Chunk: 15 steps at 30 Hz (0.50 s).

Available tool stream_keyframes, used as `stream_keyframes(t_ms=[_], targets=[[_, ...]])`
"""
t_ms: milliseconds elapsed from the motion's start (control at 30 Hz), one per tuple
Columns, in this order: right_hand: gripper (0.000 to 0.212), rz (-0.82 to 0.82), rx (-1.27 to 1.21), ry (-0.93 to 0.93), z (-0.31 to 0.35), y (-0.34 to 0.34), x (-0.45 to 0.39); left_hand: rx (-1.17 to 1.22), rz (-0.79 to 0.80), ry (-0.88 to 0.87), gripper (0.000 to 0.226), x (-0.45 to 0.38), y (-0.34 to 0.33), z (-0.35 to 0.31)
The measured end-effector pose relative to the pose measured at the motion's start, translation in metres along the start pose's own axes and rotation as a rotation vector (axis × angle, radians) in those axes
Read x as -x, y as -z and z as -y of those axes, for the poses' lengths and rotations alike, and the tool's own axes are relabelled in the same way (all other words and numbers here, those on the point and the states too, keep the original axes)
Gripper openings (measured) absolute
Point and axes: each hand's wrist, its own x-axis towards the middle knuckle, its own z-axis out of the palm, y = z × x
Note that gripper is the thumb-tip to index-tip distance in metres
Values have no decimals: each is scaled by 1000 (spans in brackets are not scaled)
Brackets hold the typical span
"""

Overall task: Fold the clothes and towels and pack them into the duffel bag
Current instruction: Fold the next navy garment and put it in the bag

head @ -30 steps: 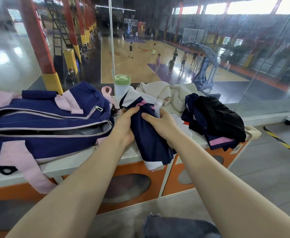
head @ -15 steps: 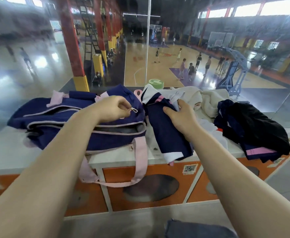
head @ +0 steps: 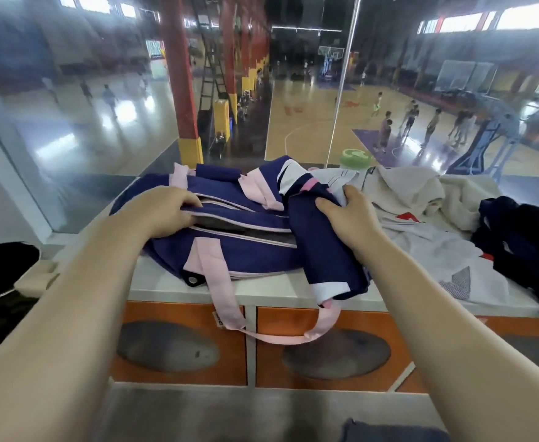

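Observation:
A navy duffel bag [head: 229, 247] with pink straps lies on the white ledge [head: 261, 293], its top zip partly open. My left hand [head: 162, 212] grips the near edge of that opening, fingers curled into the gap. My right hand [head: 348, 215] holds a folded navy garment [head: 328, 256] with white and pink trim, lying over the bag's right end. A cream towel [head: 421, 193], a white garment [head: 437, 250] and a dark garment [head: 529, 244] lie in a heap to the right.
A green-capped bottle [head: 355, 157] stands behind the clothes against the glass wall [head: 86, 122]. Orange cabinet fronts [head: 293, 330] run below the ledge. A pink strap loop [head: 229, 307] hangs over the ledge's front edge. A dark round object [head: 3, 269] sits at far left.
My left hand slid left from the zip pull to the edge of the bag's opening. My right hand carried the folded navy garment left, over the bag's right end.

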Motion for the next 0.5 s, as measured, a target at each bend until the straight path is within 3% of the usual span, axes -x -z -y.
stream_keyframes(t_ms=[100, 233, 367, 500], targets=[[27, 1, -47, 26, 11, -8, 3, 161, -120, -42, 13, 0, 5, 5], [27, 9, -65, 73, 28, -17, 9, 283, -148, -174, 15, 1, 7, 5], [33, 129, -17, 83, 39, -19, 16, 392, -333, -150, 15, -5, 4, 7], [35, 199, 55, 124, 40, -22, 17, 351, -330, -125, 35, -15, 2, 12]])
